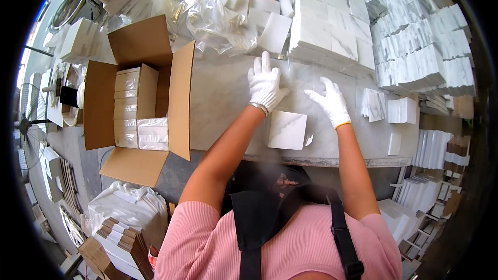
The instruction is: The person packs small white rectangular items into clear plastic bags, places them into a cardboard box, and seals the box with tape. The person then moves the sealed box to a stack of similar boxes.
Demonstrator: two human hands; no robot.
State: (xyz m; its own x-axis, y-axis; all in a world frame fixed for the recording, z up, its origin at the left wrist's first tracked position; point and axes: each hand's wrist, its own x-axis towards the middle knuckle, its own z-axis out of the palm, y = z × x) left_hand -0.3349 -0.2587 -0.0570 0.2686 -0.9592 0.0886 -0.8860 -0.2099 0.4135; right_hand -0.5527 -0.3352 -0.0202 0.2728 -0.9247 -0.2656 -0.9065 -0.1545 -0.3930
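My left hand (265, 84), in a white knit glove, reaches over the stone-topped table (218, 88) with its fingers stretched forward and nothing visible in it. To its right, my right hand (331, 101) wears a similar glove with a yellow cuff edge; its thumb and fingers are spread and it looks empty. Just below and between the hands lies a square white marble tile (288, 130) with grey veins, near the table's front edge. A small white scrap (309, 140) sits right beside that tile. I cannot tell whether either glove touches the tabletop.
An open cardboard box (179, 101) with wrapped tile packs (127, 103) stands at the left. Clear plastic bags (215, 23) and white foam pieces (275, 33) crowd the back. Marble tile stacks (329, 26) rise at the back right, with smaller tile groups (402, 110) in front.
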